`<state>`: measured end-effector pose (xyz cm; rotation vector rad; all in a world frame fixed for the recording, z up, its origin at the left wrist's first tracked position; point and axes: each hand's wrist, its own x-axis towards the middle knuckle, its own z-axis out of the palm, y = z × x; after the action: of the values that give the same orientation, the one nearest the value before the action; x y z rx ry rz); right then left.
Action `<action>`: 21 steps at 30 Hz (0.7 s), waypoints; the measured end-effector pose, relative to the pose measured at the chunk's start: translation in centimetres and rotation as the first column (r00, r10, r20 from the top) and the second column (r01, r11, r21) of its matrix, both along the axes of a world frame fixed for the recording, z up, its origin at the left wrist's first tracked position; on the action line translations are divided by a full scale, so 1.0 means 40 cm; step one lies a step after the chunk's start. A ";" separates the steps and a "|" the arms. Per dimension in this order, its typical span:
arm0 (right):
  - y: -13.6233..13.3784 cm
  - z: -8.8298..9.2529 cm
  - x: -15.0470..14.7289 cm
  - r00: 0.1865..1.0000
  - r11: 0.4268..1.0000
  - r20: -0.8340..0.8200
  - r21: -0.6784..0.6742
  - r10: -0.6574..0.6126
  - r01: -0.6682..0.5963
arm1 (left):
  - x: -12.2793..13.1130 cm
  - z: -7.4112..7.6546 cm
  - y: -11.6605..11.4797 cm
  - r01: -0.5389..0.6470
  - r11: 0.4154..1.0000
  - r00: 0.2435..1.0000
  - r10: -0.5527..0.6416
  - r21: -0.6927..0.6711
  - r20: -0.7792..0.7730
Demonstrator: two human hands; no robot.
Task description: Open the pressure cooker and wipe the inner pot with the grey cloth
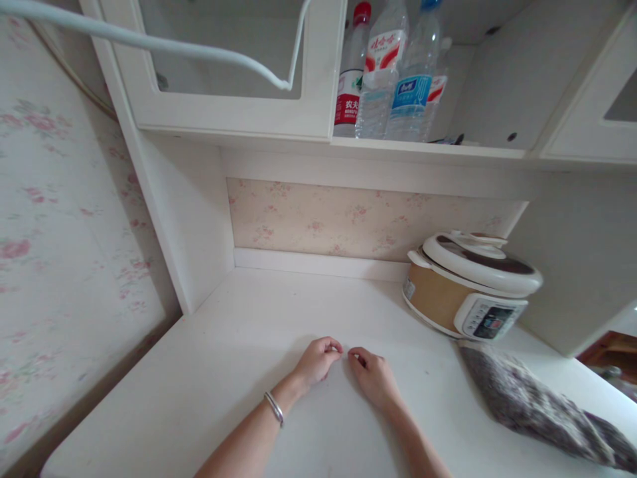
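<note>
Both my hands rest on a white countertop (223, 358), close together near its middle. My left hand (318, 362) has its fingers curled in a pinch, a silver bracelet (274, 407) on its wrist. My right hand (373, 375) is curled the same way, its fingertips almost touching those of the left. Whatever they pinch is too small or too pale to make out against the white surface.
A beige and white electric cooker (468, 285) stands at the back right. A grey fuzzy cloth (537, 405) lies right of my hands. Water bottles (393, 73) stand in the open cupboard above. A white cable (149, 43) hangs across the cupboard door. Floral wallpaper covers the left wall.
</note>
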<state>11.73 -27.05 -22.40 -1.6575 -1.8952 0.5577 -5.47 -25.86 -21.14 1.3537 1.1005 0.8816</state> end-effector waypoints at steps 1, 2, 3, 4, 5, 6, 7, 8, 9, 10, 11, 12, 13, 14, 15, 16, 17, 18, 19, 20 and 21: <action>0.000 0.000 0.000 1.000 1.000 -0.002 -0.001 0.001 -0.001 | 0.000 -0.001 0.000 0.001 1.000 1.000 -0.001 0.000 0.001; -0.001 0.000 0.000 1.000 1.000 -0.004 -0.004 0.000 0.000 | 0.001 -0.001 0.001 0.002 1.000 1.000 -0.002 -0.002 0.001; -0.001 0.000 0.000 1.000 1.000 -0.005 -0.006 -0.005 0.005 | 0.001 0.000 0.000 0.002 1.000 1.000 -0.002 -0.004 -0.001; -0.001 0.000 0.000 1.000 1.000 -0.006 -0.006 -0.008 0.008 | 0.001 0.001 0.000 0.001 1.000 1.000 -0.001 -0.007 -0.003; 0.000 0.000 0.000 1.000 1.000 -0.004 -0.006 -0.009 0.009 | 0.002 0.003 -0.001 0.001 1.000 1.000 -0.001 -0.010 -0.004; 0.000 0.000 0.000 1.000 1.000 -0.001 -0.003 -0.009 0.009 | 0.002 0.006 -0.001 -0.001 1.000 1.000 0.001 -0.013 -0.004; 0.000 0.001 0.000 1.000 1.000 0.003 0.000 -0.009 0.009 | 0.002 0.008 -0.002 -0.002 1.000 1.000 0.002 -0.015 -0.004; 0.001 0.001 0.001 1.000 1.000 0.007 0.002 -0.008 0.008 | 0.002 0.011 -0.003 -0.002 1.000 1.000 0.002 -0.016 -0.004; 0.001 0.000 0.001 1.000 1.000 0.012 0.003 -0.005 0.005 | 0.002 0.013 -0.004 -0.002 1.000 1.000 0.002 -0.019 -0.004; 0.001 0.000 0.001 1.000 1.000 0.015 0.001 -0.004 0.004 | 0.002 0.014 -0.005 -0.003 1.000 1.000 0.003 -0.021 -0.003; 0.002 0.000 0.001 1.000 1.000 0.017 -0.001 -0.006 0.006 | 0.002 0.015 -0.005 -0.002 1.000 1.000 0.002 -0.022 -0.004; 0.002 -0.001 0.002 1.000 1.000 0.018 -0.005 -0.008 0.008 | 0.002 0.014 -0.005 -0.001 1.000 1.000 0.001 -0.022 -0.005; 0.002 -0.001 0.002 1.000 1.000 0.018 -0.007 -0.010 0.010 | 0.002 0.014 -0.005 0.000 1.000 1.000 0.000 -0.022 -0.006; 0.002 -0.001 0.002 1.000 1.000 0.018 -0.010 -0.013 0.013 | 0.001 0.012 -0.005 0.001 1.000 1.000 -0.001 -0.022 -0.006; 0.001 -0.001 0.001 1.000 1.000 0.018 -0.012 -0.016 0.017 | 0.001 0.011 -0.004 0.002 1.000 1.000 -0.002 -0.021 -0.006; 0.001 0.000 0.001 1.000 1.000 0.016 -0.014 -0.018 0.018 | 0.001 0.010 -0.004 0.003 1.000 1.000 -0.003 -0.020 -0.006; 0.000 0.001 0.000 1.000 1.000 0.014 -0.014 -0.018 0.019 | 0.001 0.008 -0.003 0.002 1.000 1.000 -0.002 -0.021 -0.006; 0.000 0.002 -0.001 1.000 1.000 0.011 -0.013 -0.017 0.017 | 0.001 0.008 -0.003 0.001 1.000 1.000 -0.001 -0.022 -0.005; -0.001 0.003 -0.001 1.000 1.000 0.009 -0.009 -0.016 0.016 | 0.001 0.007 -0.002 0.002 1.000 1.000 -0.002 -0.023 -0.004; -0.002 0.005 -0.002 1.000 1.000 0.005 -0.006 -0.013 0.013 | 0.001 0.007 -0.002 0.002 1.000 1.000 -0.002 -0.024 -0.004; -0.003 0.006 -0.002 1.000 1.000 0.002 -0.001 -0.011 0.011 | 0.001 0.007 -0.002 0.003 1.000 1.000 -0.003 -0.023 -0.003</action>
<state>11.65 -27.15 -22.17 -1.6683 -1.8867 0.5527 -5.43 -25.95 -20.85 1.3376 1.1078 0.8625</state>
